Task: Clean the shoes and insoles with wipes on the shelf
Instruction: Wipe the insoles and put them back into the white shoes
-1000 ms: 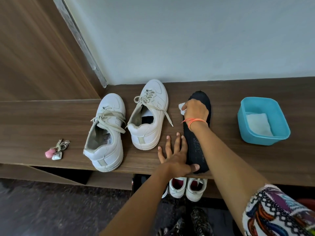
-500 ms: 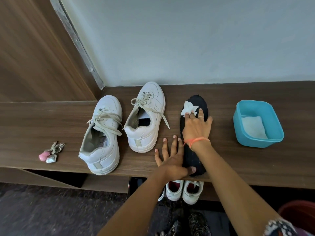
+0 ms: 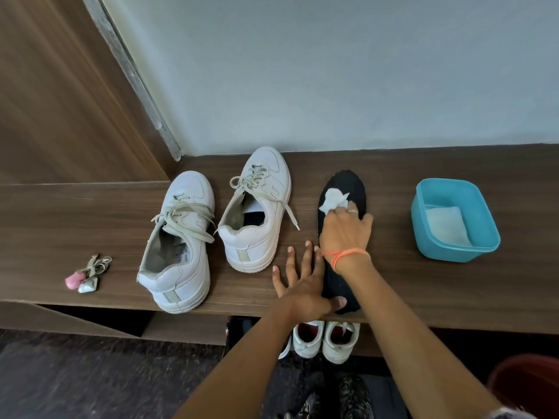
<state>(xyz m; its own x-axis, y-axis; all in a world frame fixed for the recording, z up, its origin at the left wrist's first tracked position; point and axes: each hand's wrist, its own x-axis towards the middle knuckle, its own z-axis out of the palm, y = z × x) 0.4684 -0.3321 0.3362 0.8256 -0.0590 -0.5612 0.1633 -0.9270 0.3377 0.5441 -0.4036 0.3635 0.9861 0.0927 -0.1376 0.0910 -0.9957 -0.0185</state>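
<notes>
Insole (image 3: pixel 354 182), black, lies flat on the shelf (image 3: pixel 60 222), toe toward the wall and heel at the front edge, between a white shoe (image 3: pixel 257 207) and a blue tub (image 3: pixel 447 255). Second shoe (image 3: pixel 178 243) stands further along, close beside the first; a dark insole appears to be inside the first shoe, and the second shoe's inside is too dim to read. Right hand (image 3: pixel 344 231) lies on the forefoot of the insole, fingers laid over the near edge of a crumpled white wipe (image 3: pixel 331 201) and pressing it down; no wrap around the wipe is visible. Left hand (image 3: pixel 302 282) is flat, fingers spread on the bare wood, thumb (image 3: pixel 340 302) on the heel end as a stop. Judgement: step in hand is wiping the top of the loose insole. The insole looks thin, light and flexible, so it would likely slide or buckle under a stroke unless pinned; the heel is the sensible place to hold it, with strokes running away from that end. To turn it, lift by one long edge near the middle. The wipe looks soft and damp and may bunch up. The shoes look stiffer and could be steadied at the heel collar. Spare wipes (image 3: pixel 447 226) lie in the tub. Keys (image 3: pixel 86 273) sit well apart.
</notes>
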